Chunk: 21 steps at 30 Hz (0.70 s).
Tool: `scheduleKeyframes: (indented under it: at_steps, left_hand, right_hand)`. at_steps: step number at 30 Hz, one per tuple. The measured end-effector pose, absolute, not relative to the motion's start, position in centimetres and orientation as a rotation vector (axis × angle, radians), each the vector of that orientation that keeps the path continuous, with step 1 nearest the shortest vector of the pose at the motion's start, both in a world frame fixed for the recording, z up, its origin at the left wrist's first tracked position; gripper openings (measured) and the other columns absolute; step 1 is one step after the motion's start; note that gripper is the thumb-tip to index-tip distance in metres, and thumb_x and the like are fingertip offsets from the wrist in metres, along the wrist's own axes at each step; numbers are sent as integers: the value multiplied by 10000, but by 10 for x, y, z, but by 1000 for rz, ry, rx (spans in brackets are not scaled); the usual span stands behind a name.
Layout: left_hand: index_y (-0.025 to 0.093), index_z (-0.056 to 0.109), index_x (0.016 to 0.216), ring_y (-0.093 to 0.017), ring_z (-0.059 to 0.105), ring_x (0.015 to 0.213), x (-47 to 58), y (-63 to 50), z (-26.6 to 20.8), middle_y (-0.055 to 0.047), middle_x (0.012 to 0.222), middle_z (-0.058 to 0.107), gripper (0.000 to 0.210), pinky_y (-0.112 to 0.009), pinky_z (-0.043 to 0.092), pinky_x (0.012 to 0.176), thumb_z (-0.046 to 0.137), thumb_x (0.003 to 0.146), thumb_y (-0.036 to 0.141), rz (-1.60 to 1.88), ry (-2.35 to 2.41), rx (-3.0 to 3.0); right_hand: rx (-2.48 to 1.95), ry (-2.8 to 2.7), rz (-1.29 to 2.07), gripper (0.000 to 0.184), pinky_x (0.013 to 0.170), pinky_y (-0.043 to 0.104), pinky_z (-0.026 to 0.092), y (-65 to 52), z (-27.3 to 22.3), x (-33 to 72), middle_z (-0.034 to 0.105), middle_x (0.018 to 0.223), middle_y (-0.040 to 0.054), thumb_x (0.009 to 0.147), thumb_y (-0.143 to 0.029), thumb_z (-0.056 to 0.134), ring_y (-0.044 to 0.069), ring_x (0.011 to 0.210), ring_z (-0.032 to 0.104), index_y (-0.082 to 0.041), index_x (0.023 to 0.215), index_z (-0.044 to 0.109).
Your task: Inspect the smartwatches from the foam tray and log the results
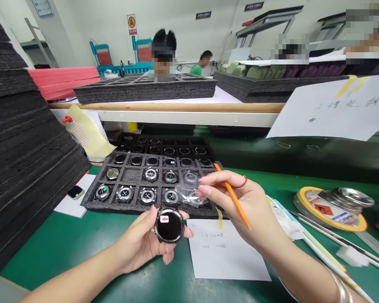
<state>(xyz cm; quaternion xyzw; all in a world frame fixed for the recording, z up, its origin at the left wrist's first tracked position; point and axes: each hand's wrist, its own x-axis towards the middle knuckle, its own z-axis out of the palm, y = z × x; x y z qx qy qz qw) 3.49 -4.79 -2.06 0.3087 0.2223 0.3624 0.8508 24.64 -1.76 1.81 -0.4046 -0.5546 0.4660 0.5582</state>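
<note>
My left hand [145, 237] is closed around the rim of a round black smartwatch case [171, 231], dark face up, with a red arrow sticker on it. Between thumb and forefinger, my right hand [240, 202] pinches a clear plastic film [188, 195]. An orange plastic pry stick [233, 198] is tucked in the same hand, slanting across the fingers. Just beyond both hands lies a black foam tray [131, 174] with round watch cases in its compartments; some show sensor backs, others dark faces. The film hides part of the tray's front right.
Left of the tray, a small square watch [76, 192] rests on white paper. A handwritten sheet [230, 256] lies on the green table. At right are a yellow-rimmed dispenser can [330, 210] and tweezers [334, 235]. Foam stacks [19, 147] rise at left; a shelf edge [183, 115] crosses above.
</note>
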Motion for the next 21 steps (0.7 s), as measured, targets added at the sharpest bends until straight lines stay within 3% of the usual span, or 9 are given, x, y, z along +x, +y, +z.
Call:
scheduleKeyframes:
  at_steps: [9, 15, 21]
  left_hand:
    - [150, 711, 1131, -83, 556, 551, 37, -46, -23, -139, 972, 726, 480, -199, 460, 527, 584, 898, 549, 768, 449, 668]
    - [129, 711, 932, -109, 556, 540, 38, -47, -23, -28, 634, 607, 468, -205, 449, 525, 596, 876, 579, 772, 446, 690]
    - [171, 646, 969, -118, 567, 539, 37, -47, -28, -8, 650, 612, 404, -217, 455, 513, 626, 865, 561, 779, 456, 687]
  right_hand:
    - [-926, -1422, 1066, 141, 558, 209, 567, -28, 26, 236, 710, 677, -3, 746, -316, 805, 126, 601, 654, -226, 709, 704]
    - [-846, -1521, 1203, 136, 550, 267, 588, -38, 23, 228, 690, 638, 8, 791, -317, 767, 150, 559, 663, -207, 739, 705]
    - [-910, -1692, 872, 29, 569, 251, 538, -41, 5, 221, 656, 646, -1, 803, -203, 723, 132, 582, 615, -203, 777, 711]
